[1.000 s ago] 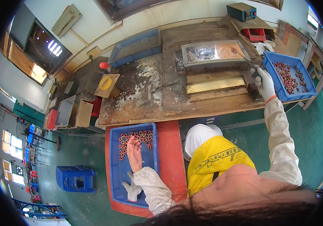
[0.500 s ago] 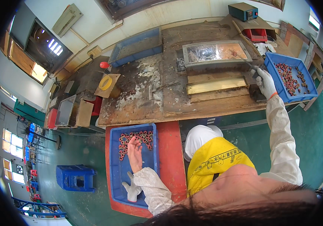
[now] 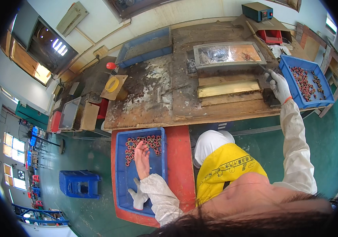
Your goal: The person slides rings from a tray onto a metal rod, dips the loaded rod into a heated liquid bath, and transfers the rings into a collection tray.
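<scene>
My bare left hand (image 3: 141, 161) hovers over a blue tray (image 3: 119, 179) at the lower left. Its fingers are extended and slightly curled, the tips beside small red ring-shaped coils (image 3: 131, 152) heaped at the tray's far end. I cannot see anything held in it. A loose white glove (image 3: 139, 196) lies in the near part of that tray. In a white glove, my right hand (image 3: 280, 87) is closed on long thin tongs (image 3: 262, 66). Their tip, with a small reddish part (image 3: 248, 57) at it, reaches over the shiny surface of a metal-framed bath (image 3: 220, 55).
A second blue tray (image 3: 287, 71) of red parts stands right of my right hand. Nearer me on the bench lies a narrow trough (image 3: 228, 89) with a golden surface. A long blue tray (image 3: 145, 59) sits at the back, and a yellow ring (image 3: 112, 84) at the left.
The tongs' tip and the reddish part show more plainly over the bath. My right hand has shifted only slightly, and my left hand keeps its place over the tray.
</scene>
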`<control>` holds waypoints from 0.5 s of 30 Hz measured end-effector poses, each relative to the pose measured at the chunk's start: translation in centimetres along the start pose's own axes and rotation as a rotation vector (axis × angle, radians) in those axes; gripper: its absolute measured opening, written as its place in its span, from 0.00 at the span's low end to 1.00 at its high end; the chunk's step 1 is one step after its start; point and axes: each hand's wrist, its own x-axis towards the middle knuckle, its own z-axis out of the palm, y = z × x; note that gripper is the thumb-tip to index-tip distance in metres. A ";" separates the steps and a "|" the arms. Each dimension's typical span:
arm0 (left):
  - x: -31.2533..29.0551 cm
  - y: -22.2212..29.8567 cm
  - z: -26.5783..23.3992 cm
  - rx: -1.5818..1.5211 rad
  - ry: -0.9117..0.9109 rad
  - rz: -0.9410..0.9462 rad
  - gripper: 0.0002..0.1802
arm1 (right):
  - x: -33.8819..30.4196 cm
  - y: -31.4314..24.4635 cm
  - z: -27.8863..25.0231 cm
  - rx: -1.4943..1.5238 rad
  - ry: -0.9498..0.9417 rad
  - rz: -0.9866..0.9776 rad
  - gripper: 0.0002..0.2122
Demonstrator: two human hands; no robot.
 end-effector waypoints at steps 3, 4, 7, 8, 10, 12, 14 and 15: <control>0.0 0.2 0.6 0.017 0.029 -0.014 0.24 | 0.0 0.0 0.0 0.002 0.001 0.000 0.10; -0.1 0.2 0.5 0.017 0.031 -0.013 0.24 | -0.2 -0.1 0.2 0.001 0.008 0.003 0.10; -0.1 0.2 0.4 0.007 0.033 -0.015 0.24 | 0.0 0.0 0.2 -0.004 0.011 -0.003 0.10; -0.1 0.2 0.5 0.008 0.024 -0.012 0.24 | 0.0 0.1 0.1 -0.008 0.008 -0.012 0.10; 0.0 0.2 0.4 0.011 0.016 -0.008 0.24 | 0.0 0.0 0.1 -0.009 0.005 -0.013 0.11; 0.0 0.1 0.2 0.006 0.007 -0.007 0.24 | -0.1 0.0 0.2 -0.009 0.002 -0.013 0.11; 0.0 0.0 0.1 0.008 0.011 -0.007 0.24 | -0.2 -0.1 0.3 0.001 0.011 -0.002 0.11; 0.0 0.0 0.0 0.009 0.015 -0.007 0.25 | -0.2 0.0 0.3 0.001 0.011 -0.001 0.11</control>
